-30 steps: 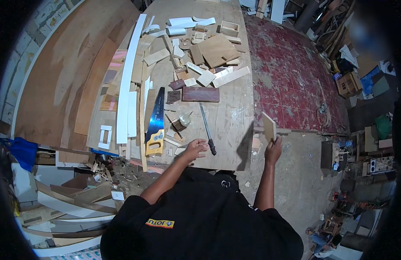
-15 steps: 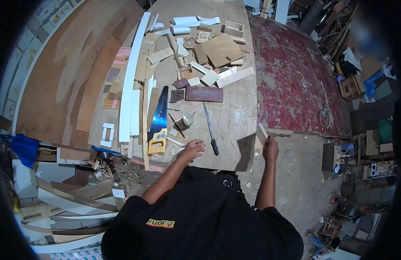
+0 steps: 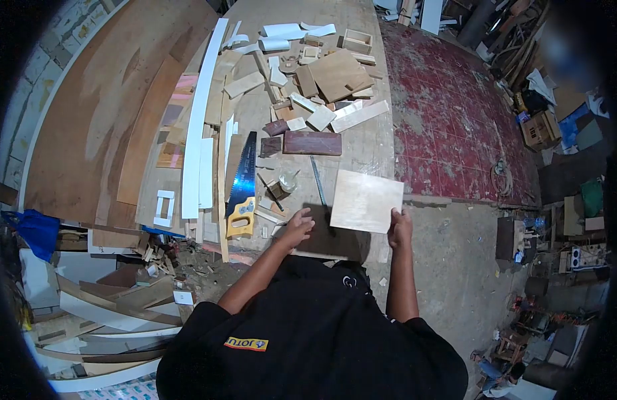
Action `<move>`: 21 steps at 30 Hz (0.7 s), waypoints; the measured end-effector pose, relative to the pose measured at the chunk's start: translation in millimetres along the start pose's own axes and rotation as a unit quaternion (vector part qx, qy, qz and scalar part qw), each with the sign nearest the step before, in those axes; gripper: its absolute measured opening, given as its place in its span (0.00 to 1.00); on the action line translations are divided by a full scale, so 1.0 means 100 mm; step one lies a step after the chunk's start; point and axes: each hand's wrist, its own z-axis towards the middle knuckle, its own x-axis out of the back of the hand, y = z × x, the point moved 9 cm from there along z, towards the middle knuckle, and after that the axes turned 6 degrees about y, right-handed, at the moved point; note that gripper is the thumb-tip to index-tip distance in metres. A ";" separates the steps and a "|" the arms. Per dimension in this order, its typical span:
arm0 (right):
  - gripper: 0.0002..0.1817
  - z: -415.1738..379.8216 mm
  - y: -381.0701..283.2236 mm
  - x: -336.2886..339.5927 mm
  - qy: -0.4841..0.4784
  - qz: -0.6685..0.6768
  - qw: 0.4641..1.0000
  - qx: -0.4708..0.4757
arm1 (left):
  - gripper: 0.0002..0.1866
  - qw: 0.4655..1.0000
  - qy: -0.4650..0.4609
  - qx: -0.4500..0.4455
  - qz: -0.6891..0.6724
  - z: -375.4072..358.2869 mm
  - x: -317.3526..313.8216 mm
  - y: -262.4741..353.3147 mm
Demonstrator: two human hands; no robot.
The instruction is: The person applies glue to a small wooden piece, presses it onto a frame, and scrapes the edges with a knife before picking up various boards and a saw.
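Observation:
A pale square wooden board (image 3: 367, 201) is pinched at its lower right edge by my right hand (image 3: 400, 229), raised over the table's right edge with its broad face turned up. Apart from the board, my left hand (image 3: 299, 229) is empty above the table's near edge, its fingers spread. Between the hands lies a thin metal blade (image 3: 318, 180); its black handle is in the board's shadow. Left of my left hand rests a handsaw (image 3: 242, 193) with a yellow handle. A small glass jar (image 3: 288, 181) stands beyond that hand, beside a dark pencil-like stick (image 3: 268, 191).
A reddish-brown block (image 3: 313, 143) and several wood offcuts (image 3: 322, 118) lie farther back on the table (image 3: 365, 157). Long white strips (image 3: 206, 120) run along the left. An open wooden box (image 3: 358, 41) sits at the far end. Right of the table is red tiled floor (image 3: 448, 127).
My right hand has swung the board leftward over the table and turned it from edge-on to face-up. Its shadow now covers the blade's handle. My left hand has barely moved.

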 end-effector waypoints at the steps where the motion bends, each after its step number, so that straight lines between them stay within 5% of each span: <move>1: 0.15 0.01 0.13 0.00 -0.009 0.002 1.000 -0.005 | 0.27 1.000 0.001 -0.001 0.000 -0.02 0.00 0.04; 8: 0.16 -0.11 0.67 -0.08 -0.031 -0.023 0.997 -0.070 | 0.23 0.999 -0.046 -0.026 0.009 0.04 -0.05 0.00; 11: 0.17 -0.13 0.70 -0.10 -0.042 -0.023 0.996 -0.079 | 0.21 0.999 0.007 -0.046 -0.003 0.01 0.03 0.08; 17: 0.14 -0.26 0.73 -0.08 -0.014 -0.162 0.971 -0.176 | 0.22 0.997 0.008 -0.080 -0.018 0.03 0.15 0.08; 21: 0.15 0.09 0.85 0.18 -0.021 0.003 0.992 -0.127 | 0.21 0.983 0.085 -0.160 -0.015 0.11 0.66 -0.01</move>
